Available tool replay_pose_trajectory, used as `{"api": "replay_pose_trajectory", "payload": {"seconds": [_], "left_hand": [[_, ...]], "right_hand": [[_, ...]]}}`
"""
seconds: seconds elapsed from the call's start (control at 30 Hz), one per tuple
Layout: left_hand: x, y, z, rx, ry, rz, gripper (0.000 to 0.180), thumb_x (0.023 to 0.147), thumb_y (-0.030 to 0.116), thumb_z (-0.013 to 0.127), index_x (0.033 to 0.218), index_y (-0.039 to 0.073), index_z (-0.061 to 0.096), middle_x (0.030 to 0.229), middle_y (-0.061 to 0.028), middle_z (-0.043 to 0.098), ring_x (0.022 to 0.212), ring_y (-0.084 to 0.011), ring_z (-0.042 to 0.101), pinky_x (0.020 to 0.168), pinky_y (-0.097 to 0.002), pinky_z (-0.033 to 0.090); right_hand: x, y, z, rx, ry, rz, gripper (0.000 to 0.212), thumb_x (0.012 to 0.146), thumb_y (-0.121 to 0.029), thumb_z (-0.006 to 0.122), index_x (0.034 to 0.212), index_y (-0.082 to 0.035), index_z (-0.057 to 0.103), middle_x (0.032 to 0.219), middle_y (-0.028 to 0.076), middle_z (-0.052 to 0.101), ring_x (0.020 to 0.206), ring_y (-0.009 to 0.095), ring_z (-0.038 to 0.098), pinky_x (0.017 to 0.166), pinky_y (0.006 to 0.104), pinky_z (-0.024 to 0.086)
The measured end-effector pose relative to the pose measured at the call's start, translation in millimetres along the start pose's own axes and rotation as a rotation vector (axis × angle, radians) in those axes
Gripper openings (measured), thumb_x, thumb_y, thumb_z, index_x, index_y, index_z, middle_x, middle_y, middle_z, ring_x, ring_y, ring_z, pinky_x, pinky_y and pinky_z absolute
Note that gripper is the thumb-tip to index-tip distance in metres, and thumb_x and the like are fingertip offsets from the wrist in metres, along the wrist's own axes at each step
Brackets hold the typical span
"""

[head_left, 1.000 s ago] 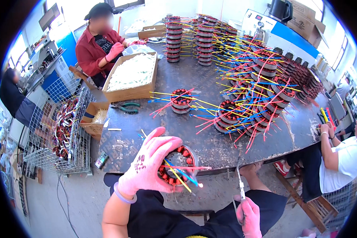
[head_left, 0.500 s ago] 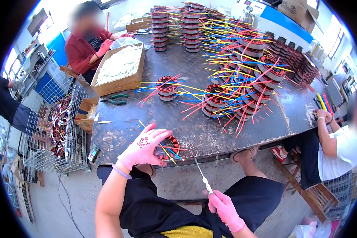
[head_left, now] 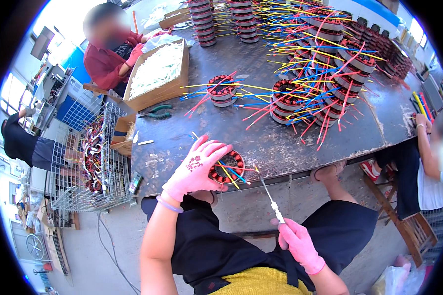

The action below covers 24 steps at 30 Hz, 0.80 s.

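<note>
Near the table's front edge, my left hand (head_left: 196,166) in a pink glove curls around a motor stator (head_left: 239,160), a ring with red-and-black windings. Blue, yellow and red wires (head_left: 235,170) cross its opening and stick out past the rim. My right hand (head_left: 300,244), also pink-gloved, is closed round a slim tool (head_left: 275,210) with a white section and a long thin metal shaft. Its tip lies just right of the stator, close to the end of a red wire; whether they touch I cannot tell. The tool's exact kind is unclear.
Stacked stators with long wires (head_left: 325,69) fill the right and back of the table. One short stack (head_left: 222,93) stands nearer, beside pliers (head_left: 157,112) and a cardboard box (head_left: 184,78) of white pieces. A wire basket (head_left: 106,172) is left; co-workers sit at both sides.
The whole view has shifted, so the table and hands appear farther right. More of the stator's opening now shows beside my left hand. Both hands keep their grips.
</note>
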<state>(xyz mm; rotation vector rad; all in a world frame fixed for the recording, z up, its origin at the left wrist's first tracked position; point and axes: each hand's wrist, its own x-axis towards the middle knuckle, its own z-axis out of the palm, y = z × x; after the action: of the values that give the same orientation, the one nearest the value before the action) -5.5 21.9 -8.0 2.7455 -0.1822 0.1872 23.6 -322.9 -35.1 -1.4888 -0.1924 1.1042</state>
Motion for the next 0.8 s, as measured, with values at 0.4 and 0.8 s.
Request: {"api": "replay_pose_trajectory", "payload": {"seconds": [0.4, 0.8], "left_hand": [[2.4, 4.8, -0.4, 0.019, -0.028, -0.041, 0.1, 0.053, 0.035, 0.09, 0.142, 0.011, 0.051, 0.133, -0.0139, 0.054, 0.133, -0.0372, 0.045, 0.121, -0.0524, 0.025], [2.5, 7.2, -3.3, 0.059, -0.02, -0.049, 0.099, 0.055, 0.037, 0.089, 0.141, 0.007, 0.051, 0.134, -0.0128, 0.057, 0.136, -0.0325, 0.046, 0.122, -0.0509, 0.023]], "right_hand": [[-1.4, -4.4, 2.6, 0.024, -0.016, -0.009, 0.037, 0.104, -0.024, 0.05, 0.127, 0.003, 0.06, 0.066, -0.003, 0.051, 0.06, 0.005, 0.044, 0.057, 0.0215, 0.035], [1.7, 6.2, 1.3, 0.007, -0.047, -0.008, 0.036, 0.105, -0.03, 0.05, 0.128, -0.004, 0.062, 0.067, -0.003, 0.051, 0.061, 0.005, 0.046, 0.057, 0.0243, 0.039]]}}
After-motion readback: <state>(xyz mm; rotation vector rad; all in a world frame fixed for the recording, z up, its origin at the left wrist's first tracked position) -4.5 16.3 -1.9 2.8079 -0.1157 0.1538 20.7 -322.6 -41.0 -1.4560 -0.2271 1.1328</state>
